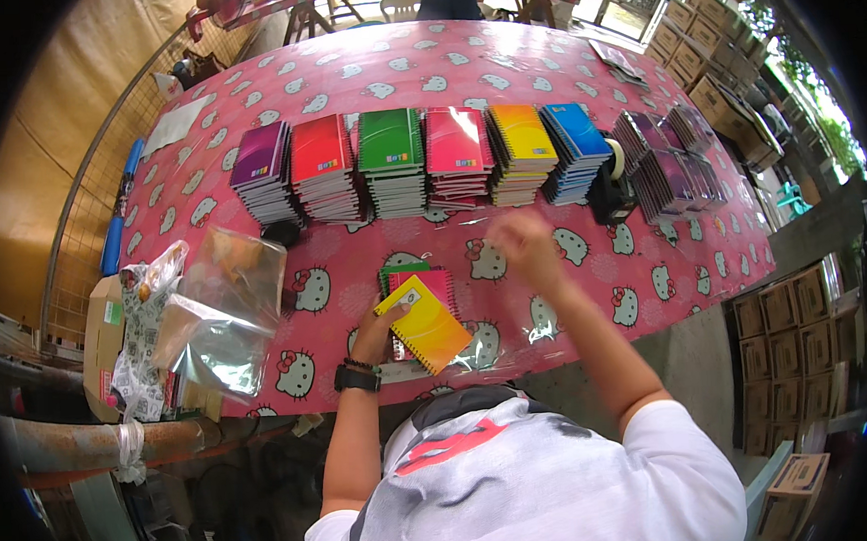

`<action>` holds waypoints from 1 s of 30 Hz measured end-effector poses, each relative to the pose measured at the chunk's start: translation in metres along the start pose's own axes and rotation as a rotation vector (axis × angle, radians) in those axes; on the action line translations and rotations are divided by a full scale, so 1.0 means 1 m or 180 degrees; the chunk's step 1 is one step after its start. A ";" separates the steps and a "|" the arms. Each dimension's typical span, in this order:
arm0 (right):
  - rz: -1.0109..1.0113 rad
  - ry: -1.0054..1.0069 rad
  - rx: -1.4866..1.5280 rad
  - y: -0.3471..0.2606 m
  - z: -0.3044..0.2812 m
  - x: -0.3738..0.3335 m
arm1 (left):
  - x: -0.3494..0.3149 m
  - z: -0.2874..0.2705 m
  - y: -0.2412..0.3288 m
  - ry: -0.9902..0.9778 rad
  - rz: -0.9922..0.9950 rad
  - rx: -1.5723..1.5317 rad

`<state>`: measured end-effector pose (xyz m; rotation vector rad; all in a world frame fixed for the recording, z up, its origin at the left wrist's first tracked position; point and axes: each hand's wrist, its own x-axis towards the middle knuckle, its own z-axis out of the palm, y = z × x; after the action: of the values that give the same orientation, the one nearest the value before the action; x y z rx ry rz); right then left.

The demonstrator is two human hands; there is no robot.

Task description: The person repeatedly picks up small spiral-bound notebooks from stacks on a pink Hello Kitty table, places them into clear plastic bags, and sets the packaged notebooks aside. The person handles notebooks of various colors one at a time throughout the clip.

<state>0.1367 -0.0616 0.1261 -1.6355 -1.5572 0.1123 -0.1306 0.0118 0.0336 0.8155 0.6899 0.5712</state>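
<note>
My left hand [380, 323] grips a yellow spiral notebook [424, 329] by its left side, tilted, near the table's front edge. Beneath it lie a pink notebook [438, 282] and a green notebook [400, 269], mostly covered. Motion smears my right hand [526, 247], raised to the right of them, so its fingers cannot be read. Beyond my hands stands a row of spiral notebook stacks: purple [259, 152], red [320, 148], green [389, 142], pink [454, 142], yellow [522, 136] and blue [577, 134].
Clear plastic sheets or bags [225, 323] lie to the left. Beside the blue stack sits a black tape dispenser [612, 197], then wrapped purple notebook packs [657, 179]. A small dark round object [280, 235] is near the purple stack. Cardboard boxes [785, 337] are piled off the table's right side.
</note>
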 end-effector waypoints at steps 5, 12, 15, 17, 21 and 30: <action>0.0041 0.1100 -0.3076 0.089 -0.095 0.064 | 0.003 0.003 0.000 -0.0104 -0.0063 -0.0011; 0.0082 0.1272 -0.1357 0.053 -0.139 0.063 | 0.002 -0.010 -0.012 -0.0080 0.0292 0.0069; -0.0108 0.0596 -0.0309 -0.021 -0.130 0.053 | 0.003 -0.019 -0.022 -0.0017 0.0471 0.0375; -0.0182 -0.0664 0.0208 -0.045 -0.093 0.048 | 0.002 -0.017 -0.019 -0.0137 0.0466 0.0458; -0.0667 -0.1200 -0.0143 -0.048 0.044 0.013 | -0.003 0.006 -0.001 -0.0140 0.0135 -0.0046; 0.2192 -0.0961 0.3324 -0.048 0.034 -0.065 | -0.036 0.067 0.016 0.0036 0.1196 0.0720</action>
<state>0.0656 -0.1065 0.1037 -1.2027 -0.7703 1.3409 -0.1072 -0.0349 0.0915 1.1668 0.6213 0.8462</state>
